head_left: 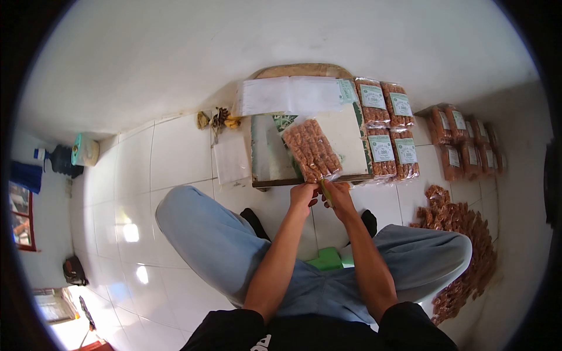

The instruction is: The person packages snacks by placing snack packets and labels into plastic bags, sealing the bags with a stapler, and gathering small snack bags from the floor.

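Observation:
A clear plastic bag of brown snack pieces [312,150] lies tilted on the low table [351,140], its near end at the front edge. My left hand [303,197] is closed on that near end. Right beside it, my right hand [339,197] is closed round a thin yellow-green piece [325,193] whose kind I cannot make out, close against the bag's end. The fingertips of both hands are partly hidden.
A stack of clear bags [290,93] lies at the table's back. Labelled snack packs [383,152] stand at its right, with more packs [462,137] by the wall. Loose small packets [468,245] are heaped on the floor. A green stool [328,259] shows between my legs.

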{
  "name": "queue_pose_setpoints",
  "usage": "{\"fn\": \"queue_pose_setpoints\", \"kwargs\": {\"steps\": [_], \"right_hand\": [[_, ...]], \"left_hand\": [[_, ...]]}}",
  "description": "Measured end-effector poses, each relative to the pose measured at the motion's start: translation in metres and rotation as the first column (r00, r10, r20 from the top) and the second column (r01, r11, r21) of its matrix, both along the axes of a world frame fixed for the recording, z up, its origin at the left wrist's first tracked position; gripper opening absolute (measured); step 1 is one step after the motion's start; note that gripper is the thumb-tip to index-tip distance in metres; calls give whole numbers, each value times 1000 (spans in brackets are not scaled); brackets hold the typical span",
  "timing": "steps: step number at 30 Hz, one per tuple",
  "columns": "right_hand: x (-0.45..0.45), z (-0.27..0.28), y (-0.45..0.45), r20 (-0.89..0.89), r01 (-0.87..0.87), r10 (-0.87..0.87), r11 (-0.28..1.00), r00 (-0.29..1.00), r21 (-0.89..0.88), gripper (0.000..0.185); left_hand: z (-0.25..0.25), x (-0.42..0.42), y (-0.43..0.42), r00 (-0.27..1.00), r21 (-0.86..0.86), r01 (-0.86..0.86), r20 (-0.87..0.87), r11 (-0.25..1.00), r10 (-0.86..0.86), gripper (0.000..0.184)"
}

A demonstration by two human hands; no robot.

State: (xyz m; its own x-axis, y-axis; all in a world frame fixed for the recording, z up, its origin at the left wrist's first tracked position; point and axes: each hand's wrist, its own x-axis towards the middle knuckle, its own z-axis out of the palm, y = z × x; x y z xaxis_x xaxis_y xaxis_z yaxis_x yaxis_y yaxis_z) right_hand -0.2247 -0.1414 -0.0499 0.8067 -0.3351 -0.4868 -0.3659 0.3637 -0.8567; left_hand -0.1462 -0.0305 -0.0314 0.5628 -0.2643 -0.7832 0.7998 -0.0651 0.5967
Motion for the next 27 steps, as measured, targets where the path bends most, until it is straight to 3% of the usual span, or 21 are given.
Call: {"fn": "queue_pose_setpoints", "kwargs": {"steps": [2, 4, 8, 10, 11, 12, 13, 14, 15, 18, 19, 21, 23, 25, 27], "right_hand": [[-2, 21, -3, -36, 3, -3, 1000, 999, 14, 35], [-11, 42, -17, -174, -106, 104, 994, 979, 2, 35], [-30, 18, -63, -117, -66, 64, 998, 991, -13, 35], [-22, 25, -77, -70, 114, -145, 937, 987, -330, 37], [-15, 17, -80, -61, 121, -148, 939, 987, -323, 37], [-5, 2, -83, 89, 180, -159, 761, 983, -624, 42], [4, 0, -81, 234, 262, -120, 485, 965, -834, 49], [12, -2, -78, 195, 229, -123, 393, 973, -891, 49], [19, 7, -72, 213, 246, -126, 397, 969, -884, 49], [34, 22, -59, -41, -37, -20, 199, 999, -979, 52], [39, 19, -58, -21, -19, -10, 201, 1000, -979, 52], [44, 13, -59, 23, 25, 111, -14, 994, -1000, 54], [48, 6, -56, 28, 19, 139, 62, 990, -998, 56], [49, 6, -52, 16, 20, 71, -53, 997, -998, 61], [52, 13, -41, 28, 29, 12, -66, 1000, -997, 65]], "left_hand": [[3, 0, 1, 1000, 9, 11, 16, 1000, -11, 8], [4, 0, 4, 999, 21, 18, 31, 1000, -19, 9], [0, -1, 9, 999, -73, -12, 33, 997, 14, 15], [-8, -4, 11, 998, -118, -48, 25, 992, 51, 18], [-12, -5, 11, 996, -164, -71, 39, 984, 78, 21], [-15, -6, 13, 993, -208, -92, 55, 974, 106, 24], [-16, -6, 14, 992, -203, -87, 69, 975, 103, 24], [-16, -6, 16, 987, -176, -124, 78, 976, 140, 27], [-17, -4, 17, 980, -153, -162, 89, 975, 177, 29], [-22, 0, 26, 963, -138, -223, 121, 965, 240, 35], [-21, 2, 29, 956, -120, -245, 131, 962, 260, 37], [-16, 5, 36, 939, -95, -289, 168, 953, 301, 46], [-8, 8, 43, 956, -49, -248, 152, 968, 253, 55], [11, 7, 44, 950, -34, -254, 177, 967, 256, 59], [35, 5, 49, 949, 83, -161, 286, 983, 131, 68]]}}
